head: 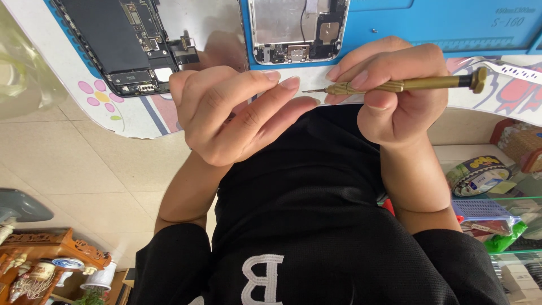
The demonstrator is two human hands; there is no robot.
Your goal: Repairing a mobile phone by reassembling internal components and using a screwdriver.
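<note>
**Two hands with a small brass screwdriver over a repair desk**

A person in a black shirt [316, 214] held both hands up in front of the near edge of a white desk [135, 113] printed with flowers. The right hand [395, 96] gripped a slim brass screwdriver [406, 85], thumb and fingers clamped around its ridged shaft. The tool lay level, with its fine tip pointing toward the other hand and its round cap sticking out past the knuckles.

The left hand [226, 113] was curled with its fingertips drawn together, just beside the screwdriver's tip. Whether those fingers pinched anything small could not be told.

Two opened phone halves lay on the desk beyond the hands. A silver phone shell [282, 22] rested on the near edge of a blue mat [440, 22], its inside facing up and showing small metal parts and a thin cable. Toward the desk's left corner lay a dark phone half [124, 39], holding a flat black battery and rows of tiny circuit parts.

Beside the right forearm, off the desk, a shelf held a roll of tape [480, 175], a flat blue box [480, 210] with a grid-patterned lid, and a green packet [505, 237]. What the box contained was hidden.

By the left elbow stood a carved wooden stand [56, 245], with small ceramic pots clustered under it.
</note>
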